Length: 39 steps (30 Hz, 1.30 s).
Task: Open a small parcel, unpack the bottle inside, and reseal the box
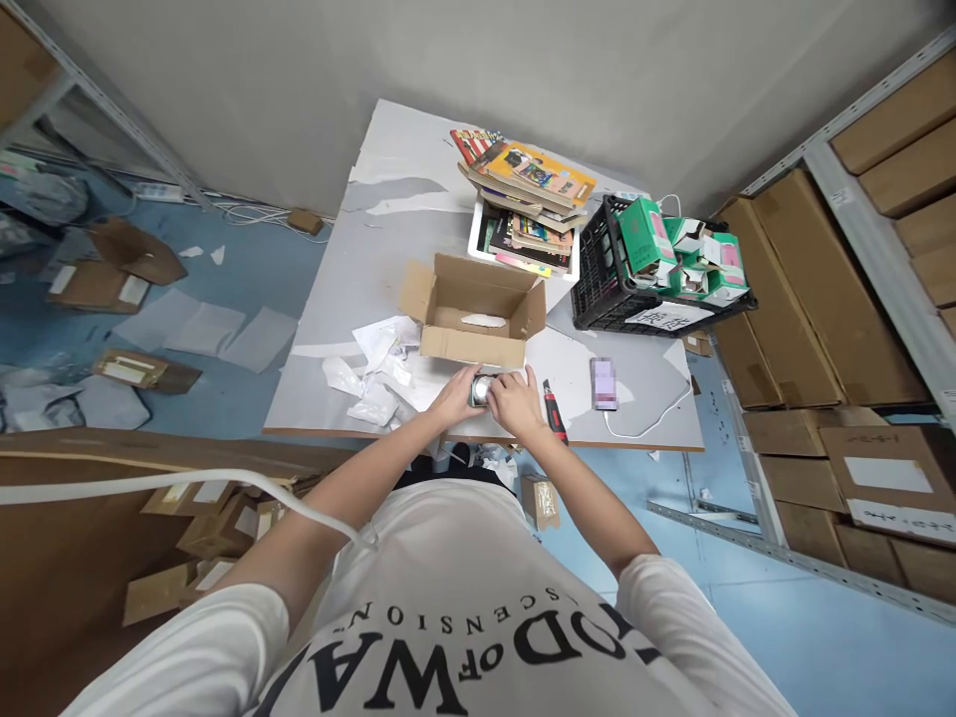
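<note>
Near the front edge of the table (329,388), a small dark-edged object with a round silvery face (481,389) sits between my two hands. My left hand (454,398) is closed against its left side. From the right, my right hand (514,400) holds it with curled fingers, some of them over the silvery face. Its exact kind is too small to make out. An open cardboard box (472,346) stands just beyond my hands. A red and black utility knife (554,410) lies right of my right hand.
Crumpled white paper and plastic (377,373) lie left of the box. Behind it, a white bin (478,231) is piled with books (534,179). A black crate (597,269) holds green boxes (646,239). A phone (604,383) lies on a white cable. Shelves with cartons (885,473) stand at right.
</note>
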Tool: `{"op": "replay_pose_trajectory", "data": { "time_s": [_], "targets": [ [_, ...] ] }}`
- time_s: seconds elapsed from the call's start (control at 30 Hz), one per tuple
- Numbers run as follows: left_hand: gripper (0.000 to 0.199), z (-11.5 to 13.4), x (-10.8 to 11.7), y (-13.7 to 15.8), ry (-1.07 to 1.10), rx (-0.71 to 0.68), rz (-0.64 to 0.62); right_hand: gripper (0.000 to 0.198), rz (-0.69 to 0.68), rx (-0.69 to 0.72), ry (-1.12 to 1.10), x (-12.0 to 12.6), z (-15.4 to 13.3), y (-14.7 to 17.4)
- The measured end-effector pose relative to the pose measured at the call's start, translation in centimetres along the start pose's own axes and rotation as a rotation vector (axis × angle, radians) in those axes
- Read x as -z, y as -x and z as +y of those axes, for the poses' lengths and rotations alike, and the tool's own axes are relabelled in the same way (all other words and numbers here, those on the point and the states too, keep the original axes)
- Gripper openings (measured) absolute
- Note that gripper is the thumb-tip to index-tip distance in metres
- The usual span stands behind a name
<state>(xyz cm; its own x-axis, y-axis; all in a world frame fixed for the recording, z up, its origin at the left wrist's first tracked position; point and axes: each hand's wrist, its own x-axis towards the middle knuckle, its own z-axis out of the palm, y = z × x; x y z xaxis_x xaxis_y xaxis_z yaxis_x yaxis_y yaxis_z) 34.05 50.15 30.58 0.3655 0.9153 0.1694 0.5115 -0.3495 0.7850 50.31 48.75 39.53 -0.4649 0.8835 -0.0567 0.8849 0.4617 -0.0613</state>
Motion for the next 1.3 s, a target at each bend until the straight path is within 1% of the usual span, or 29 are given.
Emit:
{"op": "replay_pose_trajectory", "data": {
  "time_s": [0.13,0.27,0.3,0.37,0.43,0.5,0.6,0.73,0.87,0.97,1.03,1.1,1.17,1.2,1.23,1.27,1.3],
  "targets": [
    [0.082,-0.1,-0.1,0.1,0.005,0.0,-0.012,0.032,-0.055,-0.128,0.015,1.0,-1.8,-1.4],
    [0.084,0.0,0.0,0.0,-0.002,-0.024,-0.048,0.05,-0.199,-0.213,0.062,1.5,-2.4,-3.1],
    [0.084,0.1,0.0,0.0,-0.004,-0.026,-0.043,0.051,-0.233,-0.217,0.08,1.6,-2.5,-3.5],
    [0.081,0.3,0.1,-0.1,-0.006,-0.024,-0.03,0.048,-0.272,-0.201,0.112,1.8,-2.6,-4.1],
    [0.077,0.7,0.1,-0.1,-0.015,-0.019,-0.019,0.044,-0.267,-0.173,0.129,2.2,-2.8,-4.1],
    [0.074,1.1,-0.1,-0.1,-0.033,-0.016,-0.015,0.045,-0.244,-0.148,0.136,2.9,-2.7,-3.6],
    [0.074,1.6,-0.4,0.0,-0.076,0.028,-0.013,0.044,-0.2,-0.107,0.143,4.5,-2.2,-2.2],
    [0.083,2.1,-0.6,0.3,-0.12,0.102,0.009,0.04,-0.115,-0.015,0.115,7.3,-1.1,-0.5],
    [0.083,2.4,-0.5,0.2,-0.137,0.108,-0.014,0.035,0.05,0.061,0.051,11.1,0.4,0.6],
    [0.086,2.6,-0.4,-0.2,-0.095,0.126,-0.016,0.032,0.214,0.074,-0.047,14.5,1.9,1.4],
    [0.1,3.0,-0.1,-0.3,-0.067,0.131,-0.023,0.03,0.322,0.062,-0.158,16.5,2.9,1.7],
    [0.12,3.9,0.7,0.0,-0.048,0.095,-0.008,0.026,0.406,0.045,-0.299,18.0,3.7,1.8],
    [0.135,5.5,1.6,0.5,0.005,0.015,0.064,0.024,0.462,0.02,-0.447,18.8,4.2,1.5],
    [0.135,6.5,2.1,0.8,0.059,-0.026,0.115,0.024,0.48,0.0,-0.519,18.9,4.4,1.2],
    [0.132,7.6,2.5,1.0,0.134,-0.05,0.174,0.026,0.493,-0.025,-0.587,19.0,4.5,0.9],
    [0.123,8.7,2.9,1.2,0.225,-0.044,0.228,0.027,0.503,-0.054,-0.653,18.9,4.6,0.5],
    [0.111,9.8,3.2,1.4,0.331,-0.011,0.27,0.029,0.507,-0.082,-0.718,18.6,4.6,0.1]
  ]
}}
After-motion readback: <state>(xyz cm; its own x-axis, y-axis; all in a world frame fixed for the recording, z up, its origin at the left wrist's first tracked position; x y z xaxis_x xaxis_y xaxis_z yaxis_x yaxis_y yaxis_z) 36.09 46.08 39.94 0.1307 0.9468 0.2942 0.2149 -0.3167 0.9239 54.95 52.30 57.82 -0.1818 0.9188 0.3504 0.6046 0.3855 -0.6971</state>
